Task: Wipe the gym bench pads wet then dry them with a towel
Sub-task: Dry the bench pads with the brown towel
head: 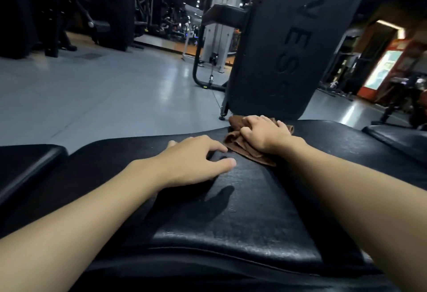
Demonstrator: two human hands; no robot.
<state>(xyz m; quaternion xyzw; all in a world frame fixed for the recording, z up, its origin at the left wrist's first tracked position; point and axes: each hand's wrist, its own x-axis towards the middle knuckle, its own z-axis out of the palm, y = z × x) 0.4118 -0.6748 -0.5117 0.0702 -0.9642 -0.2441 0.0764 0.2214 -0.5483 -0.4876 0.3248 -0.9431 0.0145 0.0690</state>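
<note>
A black padded bench seat fills the lower half of the view, with its upright back pad rising at the far end. A crumpled brown towel lies on the seat near the base of the back pad. My right hand presses down on the towel, fingers curled over it. To the left of the towel, my left hand rests on the bare seat with fingers spread and holds nothing.
Smaller black pads sit at the left and right of the seat. Grey gym floor stretches to the left. A white cable machine stands behind, dark equipment at far left, a lit vending machine at right.
</note>
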